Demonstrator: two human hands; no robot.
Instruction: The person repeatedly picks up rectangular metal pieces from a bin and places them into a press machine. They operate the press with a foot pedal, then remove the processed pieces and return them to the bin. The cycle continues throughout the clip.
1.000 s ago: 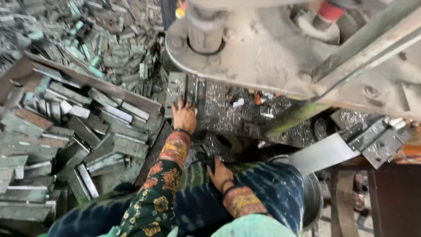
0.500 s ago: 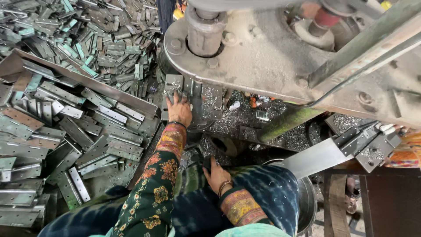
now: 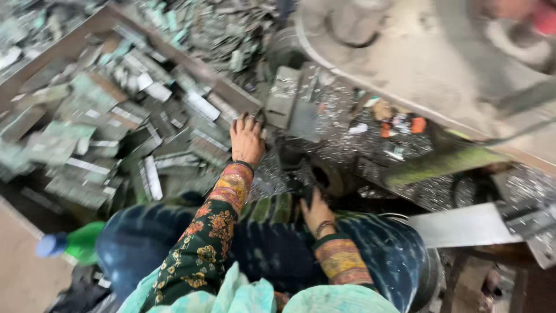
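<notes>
My left hand stretches forward, its fingertips against a grey flat metal plate that lies at the corner of a wooden tray. The tray is full of several grey‑green metal strips. My right hand rests low by my lap, fingers touching a small dark piece; blur hides whether it grips it. Both arms wear flowered sleeves with patterned cuffs.
A large grey press machine fills the top right, with metal shavings and small orange parts under it. A green lever and a flat steel sheet lie to the right. A green bottle stands at lower left.
The camera has swung and tilted, and the picture is now blurred. My left hand stays at the grey plate; my right hand stays low near my lap.
</notes>
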